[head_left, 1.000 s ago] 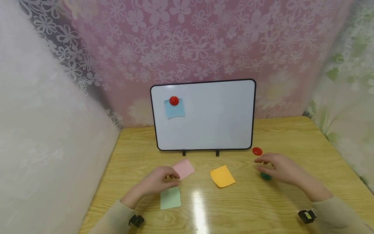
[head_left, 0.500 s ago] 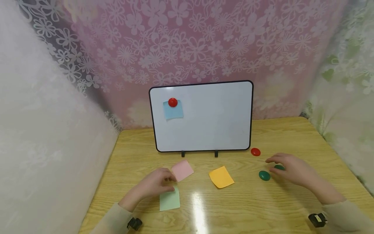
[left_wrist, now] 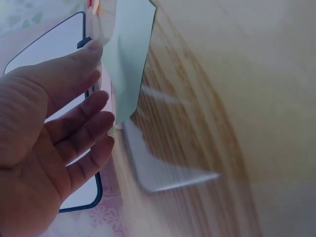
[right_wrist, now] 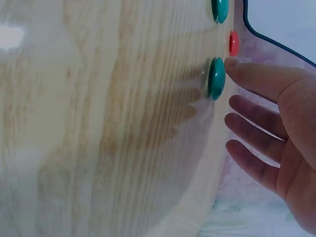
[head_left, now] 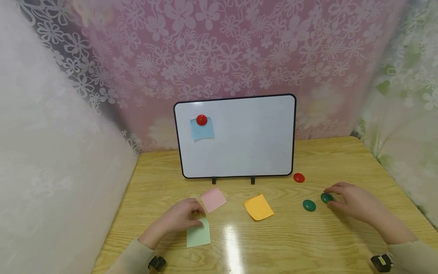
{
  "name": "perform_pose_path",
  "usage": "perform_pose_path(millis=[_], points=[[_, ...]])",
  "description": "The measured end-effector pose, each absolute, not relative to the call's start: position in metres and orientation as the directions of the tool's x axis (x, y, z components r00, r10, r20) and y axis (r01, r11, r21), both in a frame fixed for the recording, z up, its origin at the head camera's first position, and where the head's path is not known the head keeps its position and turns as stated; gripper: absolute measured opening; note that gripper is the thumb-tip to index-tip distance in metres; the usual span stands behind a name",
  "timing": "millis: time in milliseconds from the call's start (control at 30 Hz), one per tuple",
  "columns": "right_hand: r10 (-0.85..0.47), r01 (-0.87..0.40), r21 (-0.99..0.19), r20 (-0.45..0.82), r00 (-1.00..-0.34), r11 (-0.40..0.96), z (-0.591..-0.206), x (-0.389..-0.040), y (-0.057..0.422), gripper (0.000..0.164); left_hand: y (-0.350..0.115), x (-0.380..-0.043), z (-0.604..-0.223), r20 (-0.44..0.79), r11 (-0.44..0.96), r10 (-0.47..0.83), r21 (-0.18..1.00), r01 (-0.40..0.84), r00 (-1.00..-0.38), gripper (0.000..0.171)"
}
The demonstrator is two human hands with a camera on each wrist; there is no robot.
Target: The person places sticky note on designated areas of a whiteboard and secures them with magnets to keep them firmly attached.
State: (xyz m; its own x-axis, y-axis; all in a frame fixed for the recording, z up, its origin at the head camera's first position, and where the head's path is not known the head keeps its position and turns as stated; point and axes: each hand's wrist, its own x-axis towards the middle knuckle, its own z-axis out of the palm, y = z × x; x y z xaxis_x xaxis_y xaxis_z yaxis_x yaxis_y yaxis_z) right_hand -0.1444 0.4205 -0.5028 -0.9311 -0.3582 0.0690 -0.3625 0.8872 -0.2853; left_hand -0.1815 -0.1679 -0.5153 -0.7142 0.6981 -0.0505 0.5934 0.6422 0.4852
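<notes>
In the head view my right hand (head_left: 356, 201) is at the right, thumb and index finger on either side of a green round magnet (head_left: 327, 198) on the table. The right wrist view has the thumb tip (right_wrist: 231, 62) right at that magnet's edge, the other fingers loosely bent and spread. Left of it lies a second green magnet (head_left: 309, 205). My left hand (head_left: 178, 217) hovers over the upper left of a light green sticky note (head_left: 199, 234), its fingers relaxed and apart in the left wrist view. A pink sticky note (head_left: 213, 199) lies just past its fingertips.
A framed whiteboard (head_left: 246, 140) stands at the back on black feet (head_left: 253, 180). On it, a red magnet (head_left: 202, 120) holds a blue sticky note (head_left: 202, 132). Another red magnet (head_left: 299, 177) lies by the board's lower right corner, and an orange sticky note (head_left: 259, 207) lies mid-table.
My right hand has moved right, away from the left green magnet to the other one, uncovering both. The left hand has shifted slightly left, off the pink note's edge.
</notes>
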Motion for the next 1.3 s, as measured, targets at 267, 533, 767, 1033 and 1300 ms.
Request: perform_pose_path(millis=[267, 533, 767, 1033, 1300], points=[[-0.349, -0.347, -0.283, 0.047, -0.936, 0.894, -0.508, -0.148, 0.426, 0.044, -0.166, -0.182, -0.518, -0.07, 0.64, 0.703, 0.495, 0.587, -0.708, 0.025], [-0.332, -0.32, -0.278, 0.003, -0.943, 0.906, -0.507, -0.149, 0.428, 0.048, -0.163, -0.185, -0.519, -0.078, 0.635, 0.716, 0.486, 0.601, -0.694, 0.023], [-0.324, -0.308, -0.279, -0.012, -0.946, 0.91, -0.508, -0.15, 0.426, 0.048, -0.164, -0.184, -0.518, -0.105, 0.646, 0.708, 0.495, 0.58, -0.699, 0.022], [-0.325, -0.313, -0.266, -0.001, -0.946, 0.912, -0.51, -0.151, 0.423, 0.047, -0.164, -0.184, -0.52, -0.118, 0.651, 0.691, 0.529, 0.544, -0.713, 0.022], [-0.291, -0.279, -0.243, -0.013, -0.957, 0.929, -0.516, -0.155, 0.42, 0.041, -0.161, -0.181, -0.516, -0.127, 0.669, 0.67, 0.531, 0.521, -0.731, 0.023]])
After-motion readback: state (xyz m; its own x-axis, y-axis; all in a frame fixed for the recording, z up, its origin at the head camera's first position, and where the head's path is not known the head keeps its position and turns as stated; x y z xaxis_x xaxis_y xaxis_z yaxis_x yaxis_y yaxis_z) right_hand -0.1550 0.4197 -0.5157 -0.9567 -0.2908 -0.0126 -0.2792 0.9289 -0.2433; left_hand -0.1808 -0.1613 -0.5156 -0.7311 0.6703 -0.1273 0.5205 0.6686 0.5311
